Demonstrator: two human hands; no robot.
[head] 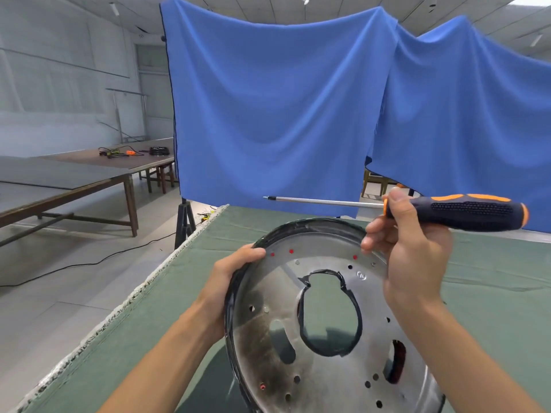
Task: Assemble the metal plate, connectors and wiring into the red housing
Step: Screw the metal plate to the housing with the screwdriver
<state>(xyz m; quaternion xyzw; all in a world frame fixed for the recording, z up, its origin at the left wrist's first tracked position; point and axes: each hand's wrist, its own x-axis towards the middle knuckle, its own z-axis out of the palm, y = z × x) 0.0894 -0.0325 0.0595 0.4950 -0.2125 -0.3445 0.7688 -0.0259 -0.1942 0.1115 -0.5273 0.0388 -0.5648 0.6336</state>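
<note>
Item: round metal plate (pixel 298 323), dished, scorched dark toward the lower left, pierced with small holes and larger cut-outs; central opening edged in black. Position: tilted up off the green-covered table (pixel 492 278), lower edge near the bottom of the view, contact with the table not determinable. Red visible through several small holes near the top rim and through a slot at lower right, suggesting the red housing behind the plate, though not confirmable. Left hand (pixel 235 275): grip curled round the plate's upper-left rim, thumb over the front face. Right hand (pixel 408 248): grip closed on a screwdriver (pixel 465 211) at the collar where handle meets shaft, handle jutting right, shaft level and pointing left above the plate; free fingertips reaching down to the upper-right rim near a red-showing hole. Connectors and wiring: none identifiable. Background: blue cloth (pixel 283 99) hung behind the table; long brown table at far left with cables. Risks, as judged: plate carried mostly by one rim hold, so liable to swing or slip if pressed off-centre; holes liable to drift out of line with whatever sits behind; screwdriver held loosely while fingers work elsewhere, so liable to drop or scrape the plate face; cut-out edges liable to snag fingers or wires.
</note>
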